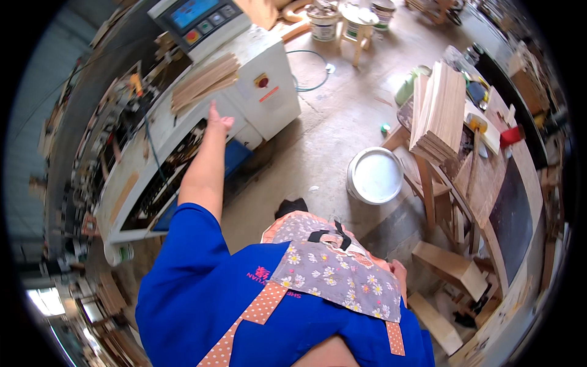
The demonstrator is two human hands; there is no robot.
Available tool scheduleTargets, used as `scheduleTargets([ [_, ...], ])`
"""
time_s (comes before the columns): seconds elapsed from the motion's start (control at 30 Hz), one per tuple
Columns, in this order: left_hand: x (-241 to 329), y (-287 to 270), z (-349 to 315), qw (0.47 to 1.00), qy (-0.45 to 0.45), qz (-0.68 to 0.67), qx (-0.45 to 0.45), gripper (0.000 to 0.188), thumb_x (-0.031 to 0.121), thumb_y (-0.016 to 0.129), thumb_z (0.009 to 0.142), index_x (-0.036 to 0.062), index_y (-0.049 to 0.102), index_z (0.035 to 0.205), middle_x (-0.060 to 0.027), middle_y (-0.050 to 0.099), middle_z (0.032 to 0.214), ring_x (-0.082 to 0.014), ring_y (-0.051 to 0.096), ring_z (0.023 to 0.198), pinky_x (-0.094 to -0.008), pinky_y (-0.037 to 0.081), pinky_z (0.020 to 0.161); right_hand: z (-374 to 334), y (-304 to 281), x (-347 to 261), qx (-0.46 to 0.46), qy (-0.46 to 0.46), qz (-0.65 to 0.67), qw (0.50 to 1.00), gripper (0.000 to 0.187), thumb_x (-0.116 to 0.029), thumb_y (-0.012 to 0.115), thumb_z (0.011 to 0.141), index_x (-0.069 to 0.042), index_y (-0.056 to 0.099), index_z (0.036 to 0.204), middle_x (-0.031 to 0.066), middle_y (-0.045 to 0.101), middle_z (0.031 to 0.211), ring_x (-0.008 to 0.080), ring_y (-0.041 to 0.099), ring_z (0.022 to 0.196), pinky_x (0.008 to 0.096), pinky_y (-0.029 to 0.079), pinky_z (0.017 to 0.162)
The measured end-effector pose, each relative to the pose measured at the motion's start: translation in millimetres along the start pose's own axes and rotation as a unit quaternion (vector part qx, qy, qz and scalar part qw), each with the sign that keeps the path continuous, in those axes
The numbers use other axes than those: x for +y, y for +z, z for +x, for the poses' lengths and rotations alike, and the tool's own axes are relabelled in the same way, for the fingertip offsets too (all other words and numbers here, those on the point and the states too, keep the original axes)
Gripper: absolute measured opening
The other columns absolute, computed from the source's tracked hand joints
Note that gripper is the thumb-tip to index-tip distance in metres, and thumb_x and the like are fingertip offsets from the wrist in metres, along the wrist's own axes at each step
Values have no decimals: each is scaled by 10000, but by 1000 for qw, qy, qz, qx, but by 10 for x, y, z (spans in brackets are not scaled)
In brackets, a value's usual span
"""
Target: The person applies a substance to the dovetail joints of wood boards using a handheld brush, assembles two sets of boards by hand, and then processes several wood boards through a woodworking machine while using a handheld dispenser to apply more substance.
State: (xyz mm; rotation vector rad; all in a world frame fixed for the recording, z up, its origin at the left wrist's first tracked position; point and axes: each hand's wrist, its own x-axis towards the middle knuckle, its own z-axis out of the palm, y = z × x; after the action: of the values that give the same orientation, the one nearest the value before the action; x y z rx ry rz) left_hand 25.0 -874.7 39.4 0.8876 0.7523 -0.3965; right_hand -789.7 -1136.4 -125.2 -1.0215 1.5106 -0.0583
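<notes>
My left hand [220,118] reaches forward on a bare forearm, just short of a stack of thin wooden strips [205,82] lying on the white machine's top [263,46]. Its thumb stands apart from the fingers, and nothing shows in the hand. A gap seems to lie between the fingertips and the strips. Down beside the right edge of my flowered apron [342,272] is my right hand [398,273]. Its fingers are largely hidden, so whether it holds anything does not show.
A control panel [202,21] rises at the machine's far end. Ahead on the right stands a lidded white bucket [375,176]. Beyond it, a cluttered wooden bench [489,177] carries a tall stack of boards [439,113]. Wooden blocks [449,269] lie low at right; a hose [321,58] loops across the floor.
</notes>
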Motion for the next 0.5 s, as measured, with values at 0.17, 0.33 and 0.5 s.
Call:
scheduleTargets([
  [0.17,796,144,1064,997,-2,-34,70,1150,607,758,628,162,128,1483,-110,79,1557,-282,175,1409,-450,169,1126,-723,468,15,10,3,275,961,152,-62,505,872,-56,628,962,68,578,654,155,572,584,275,485,550],
  [0.33,1007,517,1332,980,-44,-85,172,655,496,767,691,180,528,1213,-88,471,1314,-241,460,1165,-443,386,946,-1342,1137,801,80,116,214,967,145,-73,491,883,-63,610,967,74,576,657,169,568,576,294,486,530],
  [0.5,1159,239,1729,996,5,-57,67,349,407,778,726,129,631,876,-38,635,812,-175,612,673,-325,544,548,-1727,1866,1160,85,149,184,968,135,-86,489,892,-70,601,966,75,573,656,175,560,561,305,475,498],
])
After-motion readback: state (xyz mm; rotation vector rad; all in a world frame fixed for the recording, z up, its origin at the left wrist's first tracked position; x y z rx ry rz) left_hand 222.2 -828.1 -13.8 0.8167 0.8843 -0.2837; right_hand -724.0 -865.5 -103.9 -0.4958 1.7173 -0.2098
